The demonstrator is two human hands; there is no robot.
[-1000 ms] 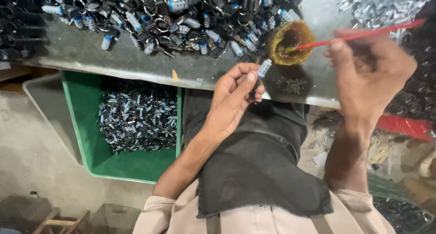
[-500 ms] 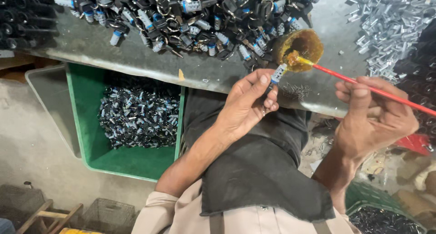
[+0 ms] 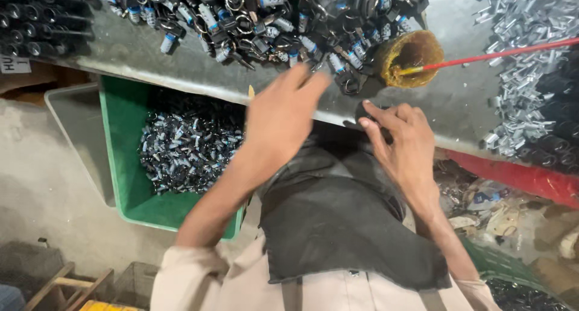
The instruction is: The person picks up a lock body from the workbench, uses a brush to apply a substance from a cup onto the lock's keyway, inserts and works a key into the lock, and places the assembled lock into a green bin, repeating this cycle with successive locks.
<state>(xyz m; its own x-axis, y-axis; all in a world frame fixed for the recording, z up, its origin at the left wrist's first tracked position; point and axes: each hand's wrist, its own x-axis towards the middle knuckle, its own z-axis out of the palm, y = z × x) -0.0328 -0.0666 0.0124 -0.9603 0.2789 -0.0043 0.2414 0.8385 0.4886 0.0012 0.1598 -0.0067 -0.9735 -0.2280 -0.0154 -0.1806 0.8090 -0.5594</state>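
Left hand (image 3: 283, 115) up over the near edge of the worktop (image 3: 199, 69), blurred, fingers stretched out and loosely spread toward the heap of parts (image 3: 265, 15), palm down, forearm running back diagonally to a pale sleeve; nothing visible in its grasp, though blur hides the fingertips. Right hand (image 3: 401, 145) lower, right at the near edge, wrist bent, fingers curled narrow around something small and dark (image 3: 365, 113) pressed at the worktop lip; too hidden to tell what. Just beyond the right hand, a small round yellowish pot (image 3: 410, 57) on the worktop, a red stick (image 3: 500, 54) lying in it with its tip in the pot and its handle slanting off toward the right edge, untouched by either hand. Dark and blue parts piled thick along the far side of the worktop, silvery clips (image 3: 518, 21) heaped at the far right corner. Below the near edge on the left, a green bin (image 3: 123, 160) full of similar small parts, a grey tray (image 3: 72, 130) just beside it. Dark apron (image 3: 338, 226) across the lap between both forearms.
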